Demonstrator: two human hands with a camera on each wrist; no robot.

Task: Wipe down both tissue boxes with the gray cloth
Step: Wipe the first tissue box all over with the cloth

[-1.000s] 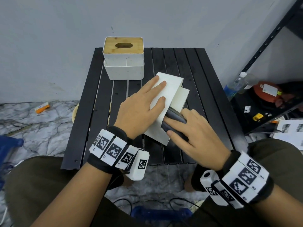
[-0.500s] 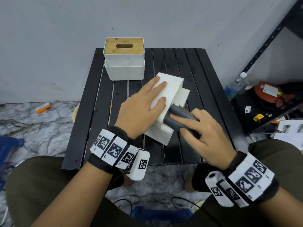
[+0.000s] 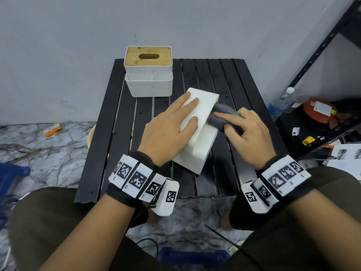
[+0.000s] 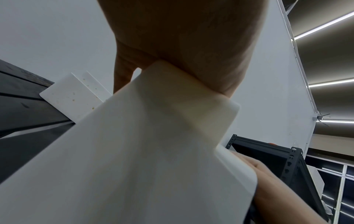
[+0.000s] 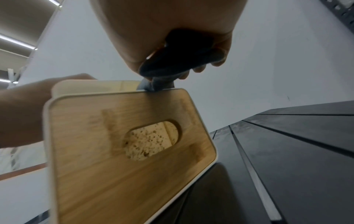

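A white tissue box (image 3: 197,133) lies tipped on its side in the middle of the black slatted table (image 3: 244,94). Its wooden lid with an oval slot (image 5: 134,144) faces right. My left hand (image 3: 175,122) lies flat on the box's upturned side (image 4: 153,151), fingers straight. My right hand (image 3: 240,126) grips the bunched gray cloth (image 3: 220,116) and presses it on the box's upper right edge (image 5: 162,84). A second white tissue box (image 3: 148,71) with a wooden slotted lid stands upright at the table's back left.
A black metal shelf (image 3: 320,61) stands to the right with a water bottle (image 3: 281,102), an orange-red item (image 3: 316,112) and small objects. Papers (image 3: 345,157) lie near my right knee. An orange object (image 3: 51,130) lies on the marble floor at left.
My right hand has slid the gray cloth along the box's right side from the near end toward the far end. The left hand and the box have stayed put.
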